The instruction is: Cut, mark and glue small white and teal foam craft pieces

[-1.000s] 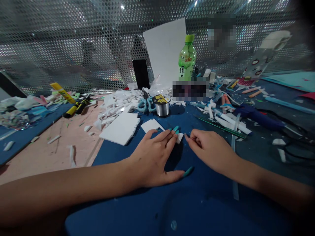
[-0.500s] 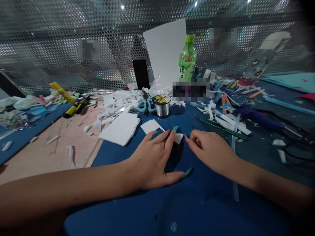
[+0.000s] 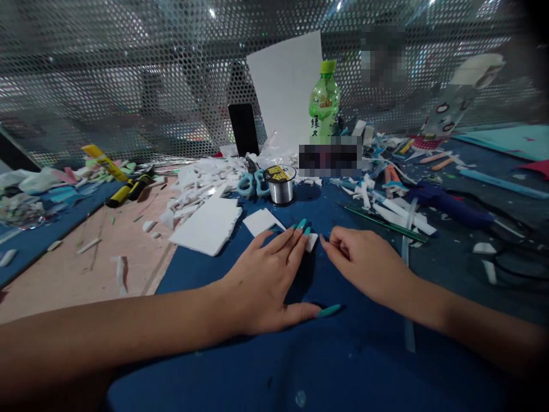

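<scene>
My left hand (image 3: 261,280) lies flat on the blue mat (image 3: 240,372), thumb spread wide and long teal nails showing. Its fingertips press on a small white foam piece (image 3: 313,242), mostly covered by the fingers. To the right of that piece, my right hand (image 3: 371,260) is closed, with curled fingers and one fingertip close to the piece's edge. Whether anything is inside the curl is hidden. Beyond my left fingers lies a small white foam square (image 3: 260,222), and left of it a larger white foam sheet (image 3: 209,226) with a ragged right edge.
Behind the hands stand a wire spool (image 3: 282,191), blue-handled scissors (image 3: 252,184) and a green bottle (image 3: 325,106). White scraps (image 3: 189,184) are heaped at the back. To the right lie a green-edged ruler-like strip (image 3: 386,222) and a blue glue gun (image 3: 450,206) with its cable.
The fingers of my left hand have shifted slightly on the foam piece, and more teal nails show. Its thumb has turned a little outward. My right hand stays nearly the same.
</scene>
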### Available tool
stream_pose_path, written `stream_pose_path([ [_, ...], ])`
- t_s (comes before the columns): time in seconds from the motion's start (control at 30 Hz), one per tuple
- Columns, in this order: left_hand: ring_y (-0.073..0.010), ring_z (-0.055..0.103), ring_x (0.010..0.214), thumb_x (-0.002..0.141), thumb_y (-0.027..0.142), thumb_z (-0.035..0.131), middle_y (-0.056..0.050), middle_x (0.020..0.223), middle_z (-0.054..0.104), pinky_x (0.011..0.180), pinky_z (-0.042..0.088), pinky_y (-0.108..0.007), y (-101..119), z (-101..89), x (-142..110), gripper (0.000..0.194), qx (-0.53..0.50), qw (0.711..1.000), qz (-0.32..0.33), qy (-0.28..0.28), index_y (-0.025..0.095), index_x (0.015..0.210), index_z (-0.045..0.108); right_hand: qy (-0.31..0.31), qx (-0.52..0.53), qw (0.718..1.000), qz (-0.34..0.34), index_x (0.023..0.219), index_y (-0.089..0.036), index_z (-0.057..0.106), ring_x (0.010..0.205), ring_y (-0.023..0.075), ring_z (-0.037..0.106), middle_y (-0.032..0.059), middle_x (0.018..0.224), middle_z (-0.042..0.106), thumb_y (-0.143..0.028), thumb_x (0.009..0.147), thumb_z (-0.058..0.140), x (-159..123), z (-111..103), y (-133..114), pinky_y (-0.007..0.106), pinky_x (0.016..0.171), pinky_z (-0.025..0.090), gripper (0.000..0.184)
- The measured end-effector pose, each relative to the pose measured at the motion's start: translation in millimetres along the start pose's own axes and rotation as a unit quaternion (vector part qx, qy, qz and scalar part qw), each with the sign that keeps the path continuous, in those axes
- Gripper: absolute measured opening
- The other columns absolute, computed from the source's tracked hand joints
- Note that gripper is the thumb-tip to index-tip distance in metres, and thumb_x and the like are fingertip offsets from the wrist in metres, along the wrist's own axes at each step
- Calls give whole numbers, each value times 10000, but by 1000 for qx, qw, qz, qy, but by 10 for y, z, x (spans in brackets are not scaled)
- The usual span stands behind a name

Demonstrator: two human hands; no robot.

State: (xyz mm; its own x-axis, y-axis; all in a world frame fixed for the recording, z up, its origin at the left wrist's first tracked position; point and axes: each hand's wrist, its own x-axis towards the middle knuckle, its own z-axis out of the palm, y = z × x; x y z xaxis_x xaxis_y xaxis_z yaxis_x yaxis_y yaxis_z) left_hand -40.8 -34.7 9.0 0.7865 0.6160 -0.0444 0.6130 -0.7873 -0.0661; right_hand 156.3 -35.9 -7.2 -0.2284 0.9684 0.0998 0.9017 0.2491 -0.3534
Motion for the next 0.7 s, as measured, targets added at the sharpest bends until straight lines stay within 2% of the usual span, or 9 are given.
stream_pose_path([
  [0.7, -323, 290, 1310, 794, 725, 222, -194, 1391, 361, 1001, 270, -535, 4, -3, 18, 912, 23, 999, 0, 29, 20, 1369, 288, 16, -33, 999, 0, 643, -187, 433, 465, 104, 434, -16, 525, 480, -272, 844, 423, 10, 28, 8, 260, 462, 212, 218],
])
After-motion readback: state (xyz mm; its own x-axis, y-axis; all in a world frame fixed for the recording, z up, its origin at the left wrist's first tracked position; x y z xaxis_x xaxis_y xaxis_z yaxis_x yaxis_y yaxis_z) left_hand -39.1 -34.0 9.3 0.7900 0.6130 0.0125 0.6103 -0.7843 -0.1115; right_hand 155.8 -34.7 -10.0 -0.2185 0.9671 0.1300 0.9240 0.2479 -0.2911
